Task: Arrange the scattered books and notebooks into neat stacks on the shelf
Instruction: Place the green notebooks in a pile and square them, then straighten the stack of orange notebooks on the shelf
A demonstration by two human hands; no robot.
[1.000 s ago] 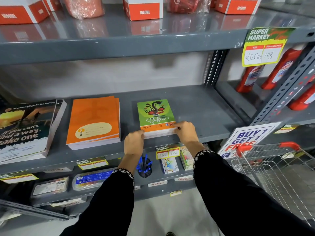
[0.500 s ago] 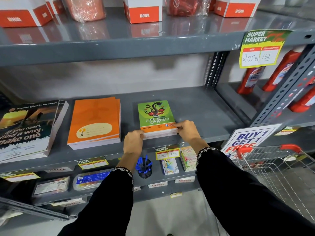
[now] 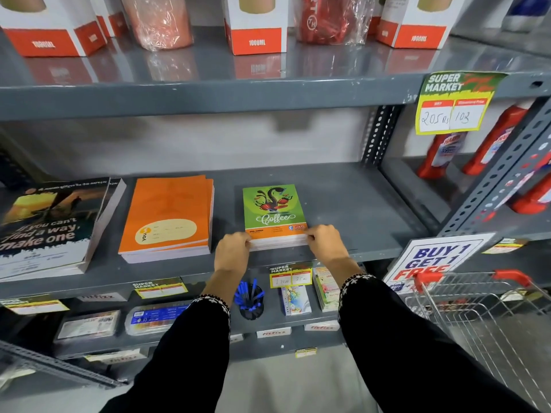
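Observation:
A stack of green "Coffee" notebooks lies flat on the grey middle shelf. My left hand grips the stack's near left corner and my right hand grips its near right corner, fingers curled on the edges. To the left sits a stack of orange notebooks, squared up. Further left lies a thick stack of dark books reading "find a way, make one".
The upper shelf carries white and red 1000ML boxes and wrapped bottles. Red bottles stand on the neighbouring shelf at right. A wire shopping cart is at lower right. The lower shelf holds a blue pen cup, small packs and price tags.
Both hands stay on the green stack's near corners. The camera has tilted up slightly; the stack has barely shifted.

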